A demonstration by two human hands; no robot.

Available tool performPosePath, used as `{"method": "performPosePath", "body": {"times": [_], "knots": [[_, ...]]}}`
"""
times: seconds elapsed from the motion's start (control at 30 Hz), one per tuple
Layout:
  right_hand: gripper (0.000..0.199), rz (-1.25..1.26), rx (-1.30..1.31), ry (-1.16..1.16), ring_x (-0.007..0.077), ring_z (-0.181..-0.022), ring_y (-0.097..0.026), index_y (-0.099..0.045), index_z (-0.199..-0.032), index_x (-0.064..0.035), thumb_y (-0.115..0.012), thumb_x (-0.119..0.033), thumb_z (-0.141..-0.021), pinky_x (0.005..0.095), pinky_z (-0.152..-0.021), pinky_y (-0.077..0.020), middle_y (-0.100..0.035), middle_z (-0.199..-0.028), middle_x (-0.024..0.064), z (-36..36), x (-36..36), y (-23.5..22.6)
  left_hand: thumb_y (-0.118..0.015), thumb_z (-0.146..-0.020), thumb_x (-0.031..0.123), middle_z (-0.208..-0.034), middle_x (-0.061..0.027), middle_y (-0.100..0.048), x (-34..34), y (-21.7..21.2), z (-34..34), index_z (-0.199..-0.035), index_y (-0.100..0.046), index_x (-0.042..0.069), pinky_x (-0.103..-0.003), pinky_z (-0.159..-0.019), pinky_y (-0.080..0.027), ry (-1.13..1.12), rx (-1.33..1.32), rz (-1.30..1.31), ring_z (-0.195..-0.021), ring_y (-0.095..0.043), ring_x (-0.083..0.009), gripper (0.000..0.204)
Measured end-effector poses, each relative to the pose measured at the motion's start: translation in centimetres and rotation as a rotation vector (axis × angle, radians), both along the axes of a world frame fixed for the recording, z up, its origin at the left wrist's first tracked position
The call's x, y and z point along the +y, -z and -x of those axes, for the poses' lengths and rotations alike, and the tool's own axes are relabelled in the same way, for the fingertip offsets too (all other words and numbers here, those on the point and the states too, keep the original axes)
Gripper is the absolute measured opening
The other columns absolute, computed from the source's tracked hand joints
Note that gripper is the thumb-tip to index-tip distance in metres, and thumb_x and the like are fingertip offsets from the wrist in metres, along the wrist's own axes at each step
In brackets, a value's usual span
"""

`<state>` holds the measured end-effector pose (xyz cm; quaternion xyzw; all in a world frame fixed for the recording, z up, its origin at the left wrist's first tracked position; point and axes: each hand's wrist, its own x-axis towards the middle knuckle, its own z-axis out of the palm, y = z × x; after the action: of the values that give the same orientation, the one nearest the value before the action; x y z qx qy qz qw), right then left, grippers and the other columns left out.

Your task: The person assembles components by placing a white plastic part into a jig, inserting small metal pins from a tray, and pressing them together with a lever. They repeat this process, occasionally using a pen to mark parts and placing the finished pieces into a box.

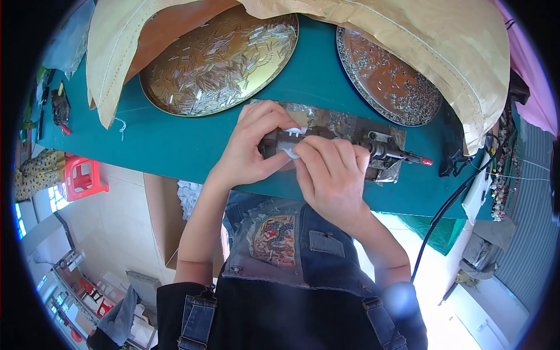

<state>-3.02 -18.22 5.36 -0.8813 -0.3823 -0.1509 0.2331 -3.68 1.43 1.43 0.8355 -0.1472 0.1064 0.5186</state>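
Observation:
Over a metal bench fixture (382,146) on the green table, both my hands meet around a small white plastic part (290,133) with short prongs. My left hand (252,143) curves round its left side, with forefinger and thumb closed on its upper and lower edges. Close against it, my right hand (333,175) has curled fingers and the thumb pinched together at the part's right side. Whatever sits inside that pinch is hidden. To the right, the fixture carries a rod-like clamp with a red tip (427,161).
An oval gold tray (149,96) of metal pins lies at the far left. A round tray (350,70) of small metal pieces is at the far right. Brown paper (431,35) overhangs both. A black cable (443,207) hangs at right; a red stool (86,177) stands left.

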Motion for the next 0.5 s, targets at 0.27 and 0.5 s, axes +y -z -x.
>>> {"method": "performPosePath", "body": {"times": [0.27, 0.5], "knots": [[0.018, -0.093, 0.063, -0.055, 0.0164, -0.081, -0.057, -0.063, -0.091, -0.011, -0.075, -0.015, -0.077, 0.0344, -0.076, -0.0365, -0.065, -0.091, -0.0008, -0.5, 0.3, -0.4, -0.075, -0.06, 0.009, -0.101, -0.0082, -0.06, 0.0, -0.1, 0.1, -0.102, -0.065, 0.007, -0.038, -0.093, -0.038, 0.013, -0.015, -0.017, -0.099, -0.057, -0.0286, 0.043], [0.02, -0.218, 0.205, -0.065, 0.0176, -0.076, -0.058, -0.064, -0.084, -0.013, -0.08, -0.009, -0.074, 0.0367, -0.075, -0.0375, -0.065, -0.08, -0.0034, -1.2, 0.6, -1.1, -0.075, -0.06, 0.008, -0.1, -0.0079, -0.06, -0.2, 0.0, -0.1, -0.101, -0.065, 0.007, -0.038, -0.093, -0.038, -0.005, -0.026, -0.013, -0.099, -0.057, -0.0287, 0.042]]}}
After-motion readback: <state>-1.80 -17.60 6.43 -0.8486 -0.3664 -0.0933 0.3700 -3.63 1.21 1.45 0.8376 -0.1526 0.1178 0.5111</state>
